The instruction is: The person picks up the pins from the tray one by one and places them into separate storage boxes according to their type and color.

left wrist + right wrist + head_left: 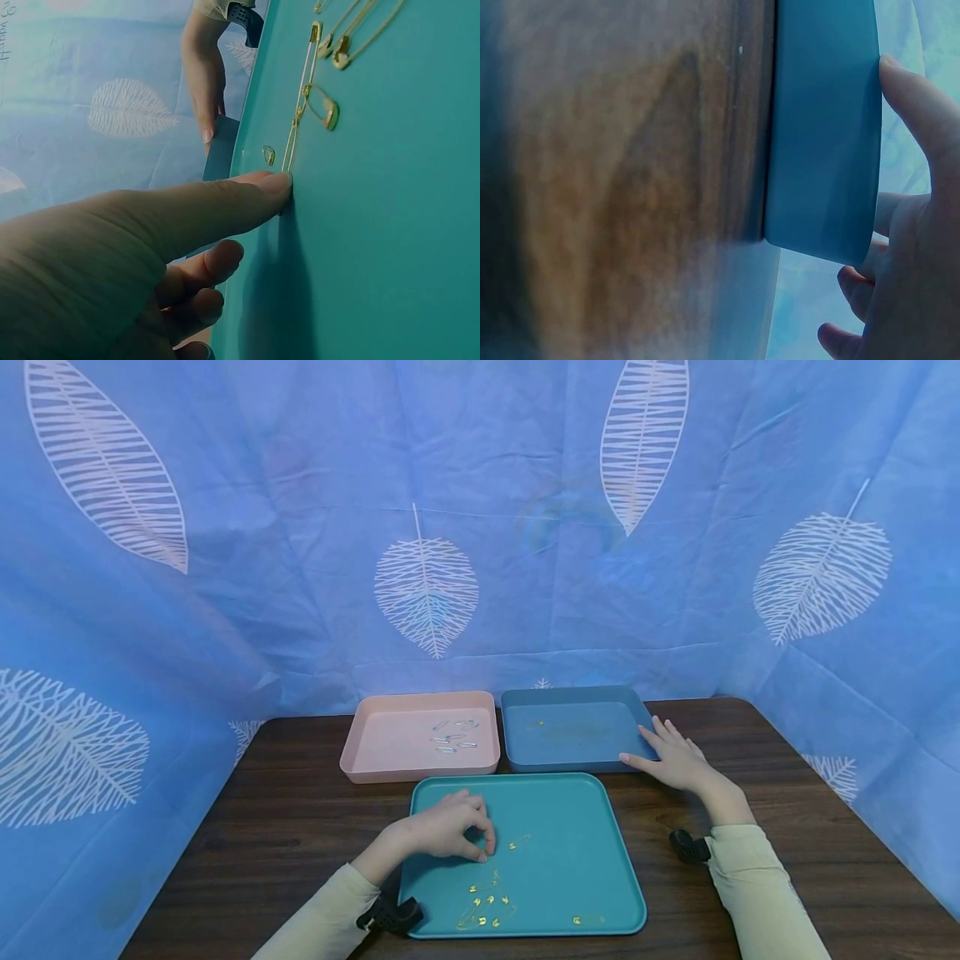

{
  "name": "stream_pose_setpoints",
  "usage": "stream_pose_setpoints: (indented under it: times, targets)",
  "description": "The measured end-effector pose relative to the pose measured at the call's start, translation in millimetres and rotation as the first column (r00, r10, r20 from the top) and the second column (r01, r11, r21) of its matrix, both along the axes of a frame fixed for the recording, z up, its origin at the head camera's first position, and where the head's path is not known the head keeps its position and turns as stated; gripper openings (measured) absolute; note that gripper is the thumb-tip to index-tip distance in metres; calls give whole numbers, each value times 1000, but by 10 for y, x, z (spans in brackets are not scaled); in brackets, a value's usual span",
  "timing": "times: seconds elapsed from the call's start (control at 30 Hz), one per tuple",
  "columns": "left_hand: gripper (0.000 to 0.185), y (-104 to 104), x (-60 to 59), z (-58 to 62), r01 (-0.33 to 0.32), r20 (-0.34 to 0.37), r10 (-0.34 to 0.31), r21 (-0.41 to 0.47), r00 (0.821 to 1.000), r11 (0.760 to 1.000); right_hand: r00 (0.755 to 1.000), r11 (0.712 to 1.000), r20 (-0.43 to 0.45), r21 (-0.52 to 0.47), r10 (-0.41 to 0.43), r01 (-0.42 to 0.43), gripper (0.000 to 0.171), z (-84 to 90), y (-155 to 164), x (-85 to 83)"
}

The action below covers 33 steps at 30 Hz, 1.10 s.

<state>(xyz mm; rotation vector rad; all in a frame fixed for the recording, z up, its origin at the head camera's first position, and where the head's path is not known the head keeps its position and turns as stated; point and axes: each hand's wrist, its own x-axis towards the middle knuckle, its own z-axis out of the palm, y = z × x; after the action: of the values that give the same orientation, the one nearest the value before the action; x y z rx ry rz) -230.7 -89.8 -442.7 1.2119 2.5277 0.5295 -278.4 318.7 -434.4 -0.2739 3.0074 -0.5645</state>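
A teal tray lies in front of me with several gold safety pins loose on it. My left hand rests on this tray with its fingers bent down. In the left wrist view one straight fingertip touches the tray at the end of a long safety pin, which lies flat and is not pinched. My right hand lies with straight fingers on the near right corner of a dark blue tray. The right wrist view shows the thumb against that tray's wall.
A pink tray behind the teal one on the left holds several silver clips. One gold pin lies in the blue tray. All three trays sit on a dark wooden table enclosed by a blue leaf-print cloth.
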Motion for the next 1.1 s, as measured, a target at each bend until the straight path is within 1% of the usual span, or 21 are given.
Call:
stream_pose_setpoints:
  times: [0.27,0.63,0.93,1.1]
  targets:
    - [8,-8,-1,-11,-2,-2,2,-3,1000,1000,1000,1000,0,2,2,-2,92,-8,8,1]
    - [12,10,16,23,-4,-18,4,-27,1000,1000,1000,1000,3,-6,-4,4,92,-12,10,6]
    - [14,54,-1,55,-13,-25,12,-20,1000,1000,1000,1000,1,-1,-8,8,92,-4,3,7]
    - [15,90,-13,87,-2,-49,2,2,999,1000,1000,1000,-3,3,-7,7,91,-4,-2,5]
